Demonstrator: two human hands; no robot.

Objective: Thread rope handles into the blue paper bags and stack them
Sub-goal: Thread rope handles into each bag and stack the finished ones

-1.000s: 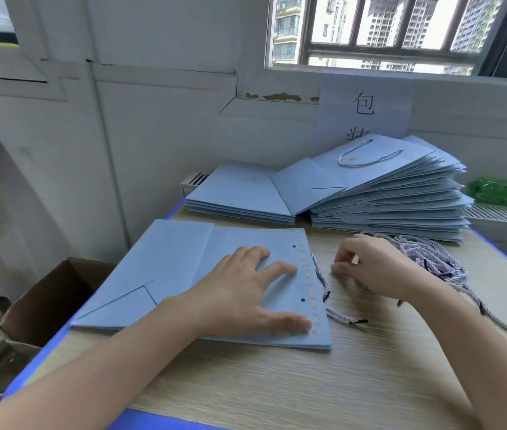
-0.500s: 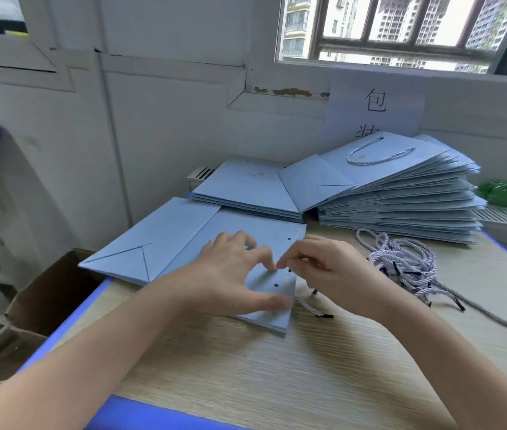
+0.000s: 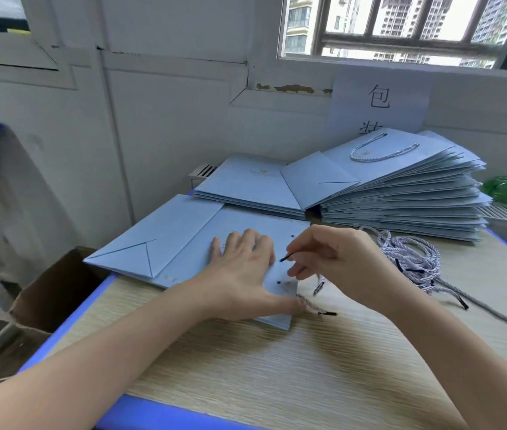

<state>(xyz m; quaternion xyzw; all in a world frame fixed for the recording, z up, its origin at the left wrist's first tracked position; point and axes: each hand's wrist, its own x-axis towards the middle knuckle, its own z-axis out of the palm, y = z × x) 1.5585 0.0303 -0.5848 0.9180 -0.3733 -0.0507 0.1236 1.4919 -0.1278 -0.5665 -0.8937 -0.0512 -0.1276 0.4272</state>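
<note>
My right hand has just lifted the rope, pinching its black tip toward the holes, while my left hand presses flat on the bag, ready for threading.

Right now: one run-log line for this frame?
left hand: flat on bag | right hand: pinching rope tip | hole: unthreaded

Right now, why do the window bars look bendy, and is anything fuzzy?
Head view: the wide lens bows the window bars and tilts the walls; the right hand and the rope tip it pinches are slightly smeared; daylight is soft, with faint shadows under the left hand on the blue bag.
</note>
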